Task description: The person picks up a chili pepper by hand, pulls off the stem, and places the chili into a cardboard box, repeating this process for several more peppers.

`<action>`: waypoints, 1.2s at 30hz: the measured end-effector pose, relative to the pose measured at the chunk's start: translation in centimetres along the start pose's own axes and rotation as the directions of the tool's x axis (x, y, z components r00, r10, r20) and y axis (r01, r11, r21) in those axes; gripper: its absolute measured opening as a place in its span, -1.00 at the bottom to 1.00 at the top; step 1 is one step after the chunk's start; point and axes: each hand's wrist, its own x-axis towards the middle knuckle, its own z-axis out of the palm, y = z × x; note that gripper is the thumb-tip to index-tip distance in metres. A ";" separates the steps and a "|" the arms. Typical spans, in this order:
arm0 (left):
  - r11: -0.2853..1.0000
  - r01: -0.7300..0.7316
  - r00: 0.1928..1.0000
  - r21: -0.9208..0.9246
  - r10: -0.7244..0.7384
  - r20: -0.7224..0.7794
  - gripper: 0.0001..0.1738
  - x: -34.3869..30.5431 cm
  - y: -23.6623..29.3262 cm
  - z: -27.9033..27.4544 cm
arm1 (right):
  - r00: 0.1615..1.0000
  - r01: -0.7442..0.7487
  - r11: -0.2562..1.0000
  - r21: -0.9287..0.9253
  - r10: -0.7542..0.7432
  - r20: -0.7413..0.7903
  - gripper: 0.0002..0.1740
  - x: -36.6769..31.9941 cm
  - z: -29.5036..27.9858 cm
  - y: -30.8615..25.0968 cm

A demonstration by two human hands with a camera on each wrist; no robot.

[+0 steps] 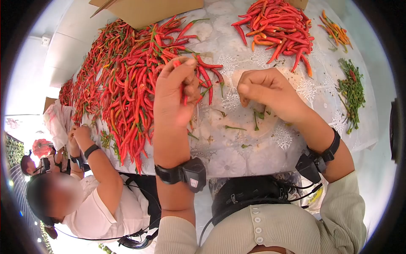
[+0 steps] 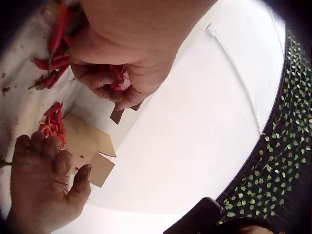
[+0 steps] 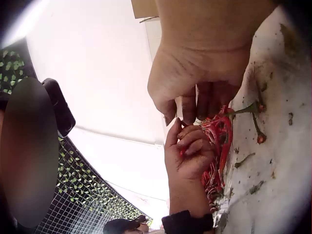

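My left hand (image 1: 175, 91) is raised over the near edge of a large heap of red chili peppers (image 1: 129, 84). Its fingers curl round red chili peppers (image 2: 117, 78); one red piece shows by the fingertips in the head view. Facing it across a gap is my right hand (image 1: 272, 95), fingers loosely bent and thumb apart, with no pepper visible in them. Just below that hand in the head view are green stems (image 1: 256, 120). The left wrist view shows the right hand (image 2: 41, 183) from the palm side.
A smaller pile of red peppers (image 1: 279, 27) sits at the back. Farther right are orange peppers (image 1: 336, 31) and a pile of green stems (image 1: 352, 95). A cardboard box (image 1: 148, 10) stands behind the heap. Another person (image 1: 99, 190) works at the left.
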 end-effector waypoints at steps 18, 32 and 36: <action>0.028 -0.113 0.955 0.993 0.278 0.101 -0.74 -0.4 -3.2 2.6 | 0.895 0.229 0.580 -0.781 -0.442 -0.066 -0.75 0.3 0.4 1.9; 0.845 -0.005 0.998 0.534 0.035 -0.047 -0.81 -0.7 -2.2 3.2 | 0.945 0.108 0.913 -0.393 -0.217 -0.245 -0.73 0.0 0.4 -0.1; 0.863 -0.066 0.988 0.502 0.125 -0.085 -0.82 -0.2 -2.3 2.4 | 0.945 0.079 0.909 -0.409 -0.198 -0.259 -0.79 0.0 0.2 -0.3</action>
